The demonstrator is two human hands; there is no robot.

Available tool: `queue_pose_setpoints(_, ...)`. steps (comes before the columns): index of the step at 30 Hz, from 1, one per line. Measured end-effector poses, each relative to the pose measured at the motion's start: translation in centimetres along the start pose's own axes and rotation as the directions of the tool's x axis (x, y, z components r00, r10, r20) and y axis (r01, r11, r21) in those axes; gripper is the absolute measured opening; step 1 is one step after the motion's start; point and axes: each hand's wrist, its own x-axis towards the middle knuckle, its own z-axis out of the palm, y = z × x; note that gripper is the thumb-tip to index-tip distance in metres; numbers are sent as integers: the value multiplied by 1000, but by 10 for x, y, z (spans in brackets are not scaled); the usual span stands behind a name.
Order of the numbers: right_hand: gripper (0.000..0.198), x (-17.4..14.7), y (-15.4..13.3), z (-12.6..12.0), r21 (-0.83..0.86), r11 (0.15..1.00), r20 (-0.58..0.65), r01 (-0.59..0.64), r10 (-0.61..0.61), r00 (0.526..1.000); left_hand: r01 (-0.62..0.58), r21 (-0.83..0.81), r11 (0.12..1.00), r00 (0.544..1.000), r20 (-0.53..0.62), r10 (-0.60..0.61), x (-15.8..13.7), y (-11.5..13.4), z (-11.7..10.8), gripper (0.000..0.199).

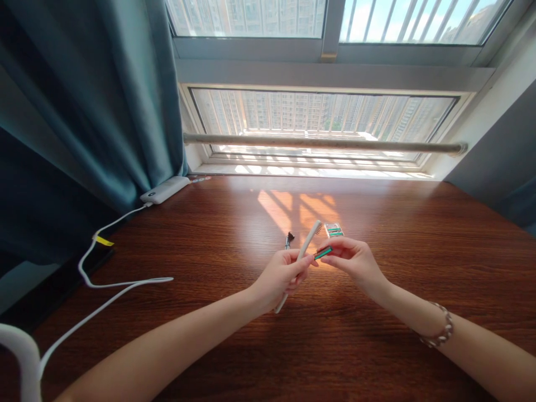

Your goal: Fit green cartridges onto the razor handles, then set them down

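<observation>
My left hand [287, 273] is closed around a slim white comb [309, 239], its short teeth at the upper end and its tail showing below my fingers. Between finger and thumb, my right hand [354, 257] pinches a small green-and-black strip [323, 253]. The strip's left end reaches the tip of my left thumb. Just beyond my right hand lies a small clear pack [334, 229] with similar green strips. Behind my left hand is a small dark-tufted thing [290, 239]; its lower part is hidden.
The brown wooden table [201, 346] runs up to a barred window. A white power strip [165, 190] lies at the back left, its white cable [125, 285] looping across the table's left side. A blue curtain [138, 100] hangs there. A metal rail [326, 143] crosses the window.
</observation>
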Motion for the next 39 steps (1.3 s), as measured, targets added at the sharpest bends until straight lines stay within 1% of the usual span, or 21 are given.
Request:
queue_pose_setpoints(4, 20, -1, 1, 2, 26, 999, 50, 25, -26, 998, -25, -24, 999, 1000, 14, 25, 0, 0, -1, 26)
queue_pose_setpoints(7, 20, -2, 0, 4, 43, 998, 63, 36, -39, 997, -28, -53, 998, 999, 31, 29, 1, -1, -2, 23)
queue_pose_setpoints(9, 19, -2, -1, 5, 48, 998, 64, 42, -45, 997, -41, -35, 999, 998, 44, 42, 1, -2, -2, 24)
queue_pose_setpoints(11, 20, -2, -2, 5, 39, 998, 68, 49, -52, 996, -76, 19, 997, 996, 41, 75, 0, -3, -2, 24)
queue_pose_setpoints(14, 20, -3, -1, 4, -33, 997, 82, 71, -68, 994, -131, 105, 986, 991, 21, 130, -1, -2, -2, 24)
queue_pose_setpoints(16, 17, -3, -1, 3, -157, 982, 99, 103, -88, 991, -157, 149, 976, 988, 8, 157, -2, -1, -1, 24)
queue_pose_setpoints(18, 14, -4, -2, 2, -310, 937, 123, 164, -131, 984, -185, 187, 965, 982, 2, 188, -2, -1, -1, 24)
queue_pose_setpoints(21, 13, -6, -4, 2, -474, 827, 186, 304, -243, 952, -217, 226, 950, 975, 13, 220, -2, -2, -1, 23)
queue_pose_setpoints(24, 14, -8, -5, 4, -533, 728, 252, 432, -350, 902, -227, 247, 942, 973, 30, 227, -1, -4, -1, 23)
queue_pose_setpoints(26, 14, -8, -5, 4, -541, 708, 262, 454, -371, 891, -226, 250, 942, 974, 31, 226, 0, -4, -1, 24)
queue_pose_setpoints(28, 14, -8, -4, 4, -546, 732, 214, 408, -349, 912, -217, 232, 948, 976, 21, 218, 0, -3, -1, 24)
queue_pose_setpoints(30, 13, -5, -3, 2, -519, 800, 116, 302, -284, 952, -210, 204, 956, 977, 12, 212, 0, -2, -2, 24)
queue_pose_setpoints(32, 15, -1, -1, -2, -425, 886, 31, 183, -188, 982, -207, 179, 962, 978, 19, 207, 0, 0, -2, 26)
queue_pose_setpoints(34, 17, 4, 0, -6, -314, 944, -12, 102, -111, 994, -196, 170, 966, 981, 34, 193, 0, 1, -3, 29)
queue_pose_setpoints(36, 17, 7, -1, -9, -270, 959, -28, 89, -100, 995, -173, 181, 968, 985, 43, 168, 1, 1, -4, 30)
queue_pose_setpoints(39, 15, 8, -4, -10, -295, 946, -21, 133, -146, 989, -139, 220, 966, 990, 36, 135, 2, 1, -6, 32)
